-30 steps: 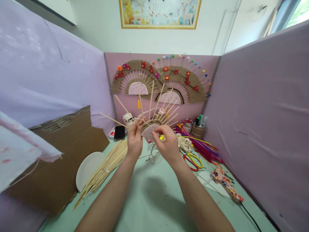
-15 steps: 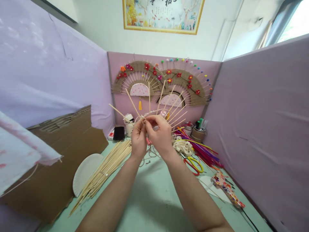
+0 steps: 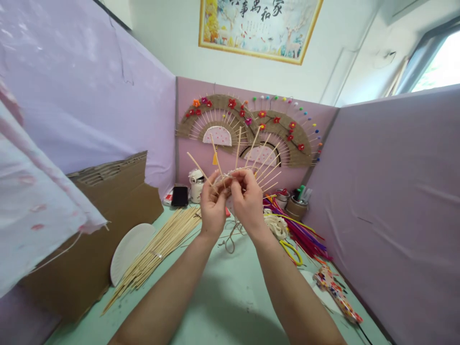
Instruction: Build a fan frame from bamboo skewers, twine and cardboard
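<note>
In the middle of the head view, both hands are raised over the table at a fan frame of thin wooden sticks (image 3: 238, 149), which spread upward and to the right. My left hand (image 3: 212, 211) is closed around the frame's left side, by the lower ends of the sticks. My right hand (image 3: 248, 199) is closed, thumb and fingertips pinching at the twine woven across the sticks; the fingers partly hide the pinch. A loop of brown twine (image 3: 230, 247) hangs below the hands onto the table.
Left lie a bundle of bamboo sticks (image 3: 153, 256), a paper plate (image 3: 124, 249) and brown cardboard (image 3: 82, 239). Right are white cord (image 3: 276, 225), pipe cleaners (image 3: 305, 232), yellow-handled scissors (image 3: 292, 253) and a flower-patterned glue gun (image 3: 338, 292). Two decorated fans (image 3: 212, 103) hang behind.
The view has shifted and tilted a little. The stick frame has turned slightly, its leftmost stick now steeper. My fingers have shifted on it, and the twine loop hangs more plainly below.
</note>
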The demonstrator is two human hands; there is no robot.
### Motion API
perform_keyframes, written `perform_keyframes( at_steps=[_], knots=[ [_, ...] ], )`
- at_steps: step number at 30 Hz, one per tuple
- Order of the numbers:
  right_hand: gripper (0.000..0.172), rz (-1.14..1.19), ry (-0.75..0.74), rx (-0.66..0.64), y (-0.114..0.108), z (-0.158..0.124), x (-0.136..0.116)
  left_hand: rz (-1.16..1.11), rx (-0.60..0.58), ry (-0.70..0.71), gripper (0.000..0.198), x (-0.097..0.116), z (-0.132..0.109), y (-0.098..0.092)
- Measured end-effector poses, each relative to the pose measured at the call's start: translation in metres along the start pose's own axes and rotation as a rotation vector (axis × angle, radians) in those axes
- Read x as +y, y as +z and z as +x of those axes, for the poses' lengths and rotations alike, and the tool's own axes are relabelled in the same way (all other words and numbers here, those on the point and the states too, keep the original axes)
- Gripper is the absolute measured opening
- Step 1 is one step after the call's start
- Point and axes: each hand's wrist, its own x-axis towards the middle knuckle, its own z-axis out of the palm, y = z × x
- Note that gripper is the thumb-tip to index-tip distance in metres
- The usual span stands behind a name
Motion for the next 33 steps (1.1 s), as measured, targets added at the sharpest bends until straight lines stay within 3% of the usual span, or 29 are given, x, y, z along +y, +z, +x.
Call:
perform_keyframes(
  at_steps=[7,18,33],
  knots=[
    [0.018,-0.186,-0.224,-0.154,-0.009,0.007,-0.002,-0.021,0.048,-0.005,0.042,-0.001,0.002,-0.002],
    [0.011,-0.187,-0.211,-0.133,-0.013,0.012,0.001,-0.112,0.058,-0.087,0.027,0.004,-0.001,0.000],
    [0.015,-0.173,-0.264,-0.126,-0.021,0.014,0.010,0.114,0.125,-0.050,0.042,0.013,-0.004,-0.001]
  ],
)
